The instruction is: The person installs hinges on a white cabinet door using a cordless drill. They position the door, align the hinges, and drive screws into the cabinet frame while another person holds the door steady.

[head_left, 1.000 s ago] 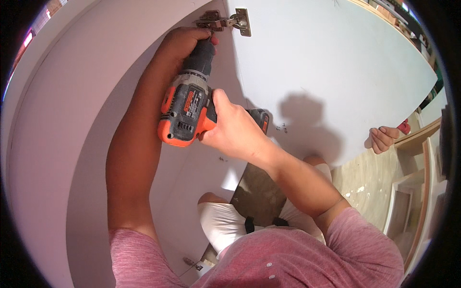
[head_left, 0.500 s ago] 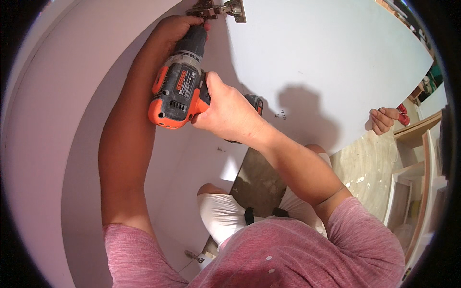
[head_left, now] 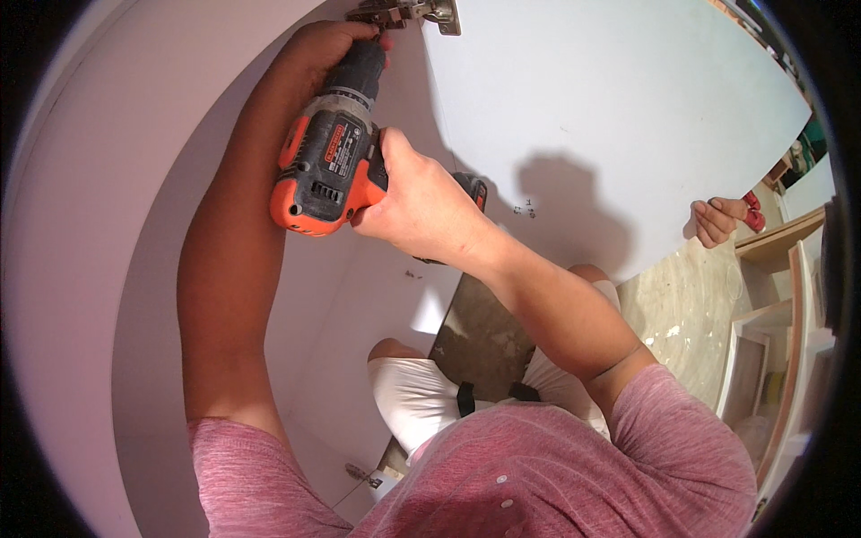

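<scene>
My right hand (head_left: 413, 193) is wrapped round the grip of an orange and black cordless drill (head_left: 323, 170). The drill points up and away, its black chuck (head_left: 359, 72) close under a metal cabinet hinge (head_left: 381, 13) at the top of the view. My left hand (head_left: 327, 45) is closed about the chuck's front end, with fingertips showing on its far side; what they pinch there is hidden. A second part of the hinge (head_left: 443, 16) sits on a white door panel (head_left: 628, 81). The cabinet's white side wall (head_left: 350, 287) stands beside my left arm.
Another person's hand (head_left: 716, 221) holds the door panel's lower right edge. A second hinge (head_left: 360, 473) is low down near my left sleeve. Wooden cabinet frames (head_left: 771, 314) stand on the right, on the stained floor (head_left: 673, 314).
The drill and my right hand have shifted slightly left and up. My left forearm has moved a little left. The other person's hand stays on the panel edge.
</scene>
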